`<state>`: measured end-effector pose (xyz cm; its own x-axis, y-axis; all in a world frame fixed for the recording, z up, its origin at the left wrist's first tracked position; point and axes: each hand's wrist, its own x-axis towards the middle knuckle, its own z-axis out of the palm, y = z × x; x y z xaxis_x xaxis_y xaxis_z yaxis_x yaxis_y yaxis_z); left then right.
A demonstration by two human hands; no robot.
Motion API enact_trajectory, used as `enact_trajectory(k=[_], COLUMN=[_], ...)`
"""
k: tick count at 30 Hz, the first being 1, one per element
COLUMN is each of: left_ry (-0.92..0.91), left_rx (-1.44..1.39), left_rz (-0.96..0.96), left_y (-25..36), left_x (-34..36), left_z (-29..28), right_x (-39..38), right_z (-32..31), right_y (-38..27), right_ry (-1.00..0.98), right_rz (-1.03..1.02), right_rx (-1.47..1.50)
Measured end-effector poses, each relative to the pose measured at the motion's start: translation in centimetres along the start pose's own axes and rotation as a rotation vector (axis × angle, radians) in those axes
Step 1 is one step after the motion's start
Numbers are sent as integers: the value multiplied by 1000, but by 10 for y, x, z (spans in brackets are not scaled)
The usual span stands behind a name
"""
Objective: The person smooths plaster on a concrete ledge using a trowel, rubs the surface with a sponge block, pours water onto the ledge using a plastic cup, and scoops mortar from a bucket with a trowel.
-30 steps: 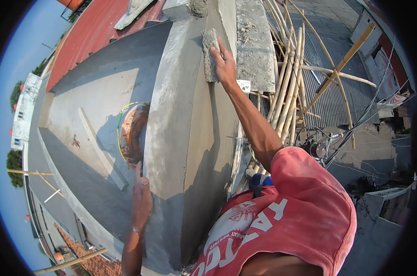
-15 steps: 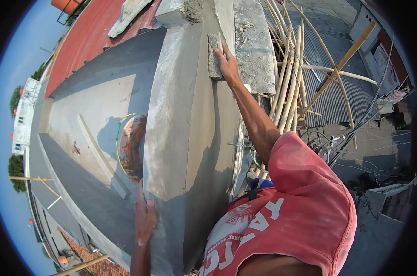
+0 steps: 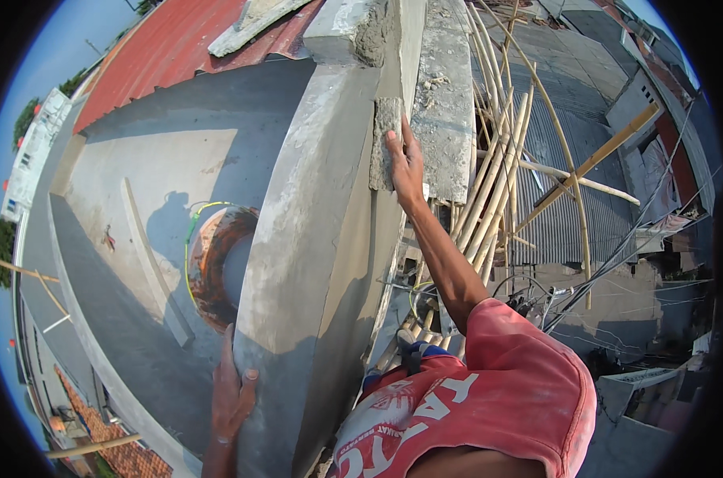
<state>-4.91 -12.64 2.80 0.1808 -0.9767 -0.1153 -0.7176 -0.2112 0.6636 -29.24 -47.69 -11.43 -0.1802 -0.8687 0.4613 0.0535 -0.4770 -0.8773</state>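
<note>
Block against wall
Your right hand is gripping it; your left hand, thumb spread, is flanking the wall

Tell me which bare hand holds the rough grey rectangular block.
The right hand grips the rough grey rectangular block; the left hand is apart from it, near the round orange-brown bucket.

I see the right hand has drawn its rough grey block a little nearer along the wall. Over on the left, the left hand's thumb now spreads wider, and more of the round brown-stained bucket shows past the wall.
</note>
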Motion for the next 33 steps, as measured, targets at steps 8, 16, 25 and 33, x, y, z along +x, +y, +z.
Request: enact_trajectory(k=[8,16,25,33], left_ry=[-16,-18,-5,-11], left_rx=[-73,5,-32,-81], left_rz=[-35,-16,-41,-70], left_y=[8,6,3,4], left_x=[-1,-10,-3,-7], left_z=[-4,-3,-2,1], right_x=[16,116,16,-46], right_z=[-19,-22,-18,-19], right_y=[68,36,0,-22], right_ry=[-34,-2,-3,-79], right_rz=[301,304,408,419], right_rx=[73,75,211,101])
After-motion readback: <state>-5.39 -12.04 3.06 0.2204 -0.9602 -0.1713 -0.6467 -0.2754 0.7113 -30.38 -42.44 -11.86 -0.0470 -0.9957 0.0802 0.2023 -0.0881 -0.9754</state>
